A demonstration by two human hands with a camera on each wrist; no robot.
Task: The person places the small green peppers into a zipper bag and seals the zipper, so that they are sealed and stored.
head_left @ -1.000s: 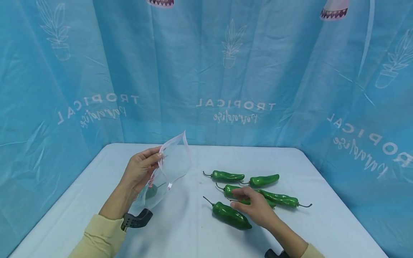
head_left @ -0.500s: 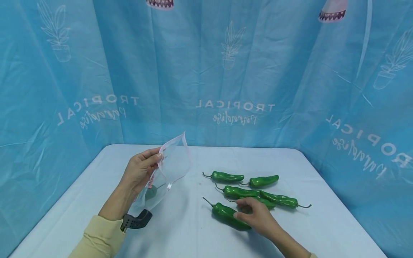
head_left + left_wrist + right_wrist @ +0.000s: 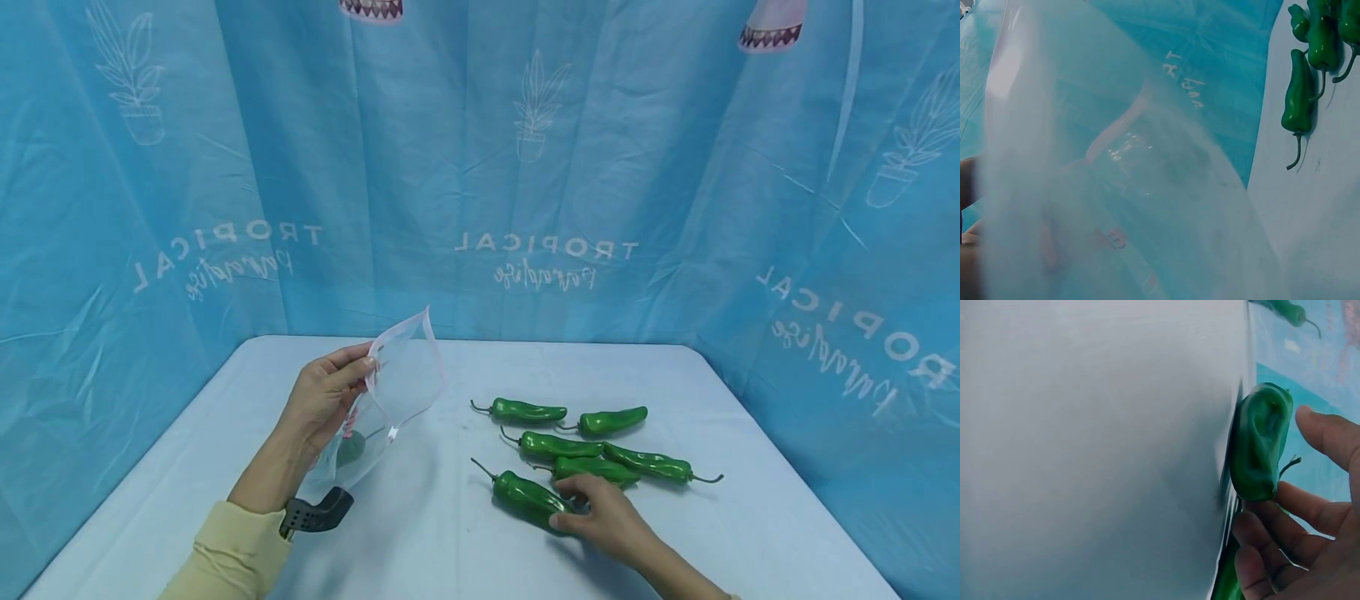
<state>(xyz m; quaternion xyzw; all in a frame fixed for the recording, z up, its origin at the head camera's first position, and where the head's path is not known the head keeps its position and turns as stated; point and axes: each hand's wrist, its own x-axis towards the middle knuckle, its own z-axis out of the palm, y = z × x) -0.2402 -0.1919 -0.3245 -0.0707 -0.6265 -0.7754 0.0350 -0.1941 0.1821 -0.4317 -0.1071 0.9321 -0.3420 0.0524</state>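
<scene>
My left hand [image 3: 326,396] pinches the rim of a clear zip bag [image 3: 408,375], its mouth spread apart. Inside the bag shows a green pepper [image 3: 351,450] with a thin stem, partly hidden. In the left wrist view the bag's clear plastic [image 3: 1166,187] fills much of the picture. My right hand [image 3: 603,517] is at the blunt end of the nearest, thickest green pepper [image 3: 525,497], thumb on one side and fingers on the other. In the right wrist view a small gap shows between thumb and pepper [image 3: 1263,440], while the fingers lie close beside it.
Several more green peppers lie behind on the white table [image 3: 420,542], among them a back-left pepper [image 3: 528,410], a back-right pepper [image 3: 613,421] and a pepper pointing right [image 3: 652,463]. A blue printed curtain [image 3: 405,167] surrounds the table's back and sides.
My right hand has moved from above the middle peppers towards me, down to the end of the nearest pepper. The left hand and bag have stayed nearly still.
</scene>
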